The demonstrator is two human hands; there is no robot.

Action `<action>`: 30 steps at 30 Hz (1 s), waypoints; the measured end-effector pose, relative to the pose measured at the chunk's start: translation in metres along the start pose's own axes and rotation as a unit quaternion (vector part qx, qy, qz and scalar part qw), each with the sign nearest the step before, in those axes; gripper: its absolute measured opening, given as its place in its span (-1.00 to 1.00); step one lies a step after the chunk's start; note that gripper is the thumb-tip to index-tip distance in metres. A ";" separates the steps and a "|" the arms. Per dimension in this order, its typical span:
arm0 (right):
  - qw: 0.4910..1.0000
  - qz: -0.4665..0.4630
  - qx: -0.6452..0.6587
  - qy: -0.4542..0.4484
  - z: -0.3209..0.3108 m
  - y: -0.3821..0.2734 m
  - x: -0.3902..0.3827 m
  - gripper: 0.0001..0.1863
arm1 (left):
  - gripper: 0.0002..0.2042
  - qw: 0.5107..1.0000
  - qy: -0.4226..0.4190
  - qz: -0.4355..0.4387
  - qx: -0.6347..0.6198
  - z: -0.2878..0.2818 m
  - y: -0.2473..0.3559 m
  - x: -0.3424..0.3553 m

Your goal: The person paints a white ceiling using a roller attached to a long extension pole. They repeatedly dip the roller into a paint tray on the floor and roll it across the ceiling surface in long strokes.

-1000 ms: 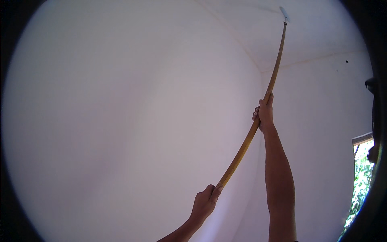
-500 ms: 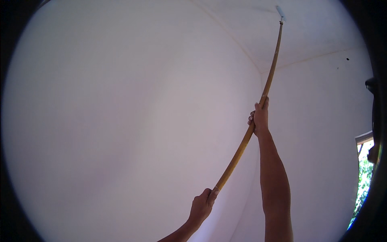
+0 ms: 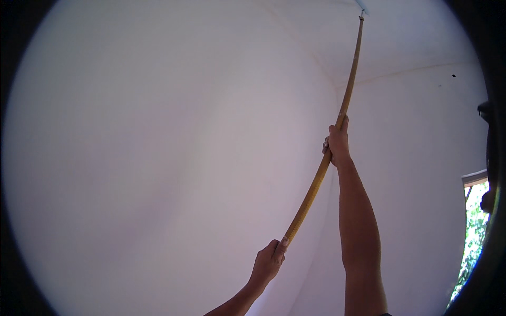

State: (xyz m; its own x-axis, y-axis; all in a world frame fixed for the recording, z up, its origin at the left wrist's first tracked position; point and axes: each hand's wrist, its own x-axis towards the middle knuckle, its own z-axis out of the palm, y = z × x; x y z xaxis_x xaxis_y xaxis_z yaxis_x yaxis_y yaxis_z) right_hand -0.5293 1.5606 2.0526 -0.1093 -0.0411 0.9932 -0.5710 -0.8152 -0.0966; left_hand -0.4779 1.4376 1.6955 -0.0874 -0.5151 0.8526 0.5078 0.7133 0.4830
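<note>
A long wooden pole (image 3: 310, 197) rises from the lower middle toward the ceiling, looking bowed in this wide view. My left hand (image 3: 269, 260) is closed round its lower end, thumb lying along the wood. Farther up, my right hand (image 3: 338, 142) grips the pole with the arm stretched out. At the pole's top a pale paint roller (image 3: 362, 6) is fixed, partly cut off by the upper edge of the picture. It lies against or very close to the ceiling (image 3: 411, 31); which of the two I cannot tell.
A broad pale wall (image 3: 158, 147) fills the left side, meeting another pale wall (image 3: 406, 174) in a corner behind the pole. Far right, a window opening (image 3: 476, 226) shows bright greenery. A dark object (image 3: 487, 152) stands at the right rim.
Both hands and the pole have shifted slightly upward in the picture, and the roller has moved up and a little left, now partly out of sight. Both grips stay the same.
</note>
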 end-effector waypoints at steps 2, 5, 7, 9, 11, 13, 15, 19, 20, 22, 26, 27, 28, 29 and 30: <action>1.000 -0.014 -0.009 0.009 0.001 0.004 0.008 -0.15 | -0.51 1.000 0.018 0.011 -0.011 0.005 0.000 0.006; 1.000 -0.013 -0.012 0.008 0.001 0.007 0.016 -0.13 | -0.51 0.999 0.030 -0.007 -0.021 0.010 0.005 0.008; 1.000 -0.008 -0.005 -0.002 0.001 0.006 0.018 -0.13 | -0.51 0.999 0.050 0.002 -0.018 0.016 0.010 0.003; 1.000 -0.010 0.000 -0.003 -0.002 0.003 0.019 -0.13 | -0.52 0.998 0.061 0.009 -0.019 0.024 0.017 -0.001; 1.000 0.004 0.007 -0.010 -0.004 -0.001 0.018 -0.12 | -0.52 0.997 0.068 0.003 -0.029 0.030 0.020 -0.007; 1.000 -0.001 0.005 -0.021 -0.007 -0.003 0.018 -0.11 | -0.52 0.997 0.077 0.001 -0.030 0.033 0.023 -0.009; 0.999 0.005 0.033 -0.034 -0.008 -0.005 0.018 -0.12 | -0.52 0.996 0.086 -0.010 -0.020 0.035 0.026 -0.011; 0.998 0.019 0.037 -0.057 -0.011 -0.007 0.018 -0.11 | -0.52 0.995 0.094 -0.010 -0.028 0.047 0.032 -0.019; 0.997 0.020 0.040 -0.062 -0.012 -0.009 0.018 -0.12 | -0.52 0.995 0.099 -0.017 -0.025 0.051 0.034 -0.022; 0.996 0.027 0.047 -0.076 -0.014 -0.011 0.016 -0.14 | -0.52 0.993 0.111 -0.028 -0.024 0.059 0.038 -0.030; 0.994 0.042 0.049 -0.084 -0.016 -0.013 0.015 -0.14 | -0.48 0.992 0.121 -0.037 -0.010 0.069 0.047 -0.037; 0.994 0.047 0.050 -0.091 -0.017 -0.014 0.016 -0.13 | -0.46 0.991 0.131 -0.039 -0.007 0.072 0.050 -0.041; 0.993 0.048 0.051 -0.097 -0.017 -0.014 0.017 -0.12 | -0.46 0.991 0.130 -0.043 -0.007 0.075 0.052 -0.043; 0.992 0.045 0.056 -0.102 -0.018 -0.015 0.017 -0.12 | -0.45 0.990 0.132 -0.044 -0.006 0.077 0.053 -0.046; 0.992 0.046 0.059 -0.105 -0.018 -0.015 0.019 -0.12 | -0.45 0.989 0.134 -0.059 -0.008 0.079 0.056 -0.049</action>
State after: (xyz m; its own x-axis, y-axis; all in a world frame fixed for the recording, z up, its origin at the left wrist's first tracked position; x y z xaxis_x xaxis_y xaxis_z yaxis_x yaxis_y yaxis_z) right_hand -0.5373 1.5825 2.0716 0.0221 -0.2279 0.9734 -0.4668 -0.8634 -0.1916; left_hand -0.5130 1.5400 1.6968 0.0823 -0.7031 0.7063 0.5221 0.6341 0.5704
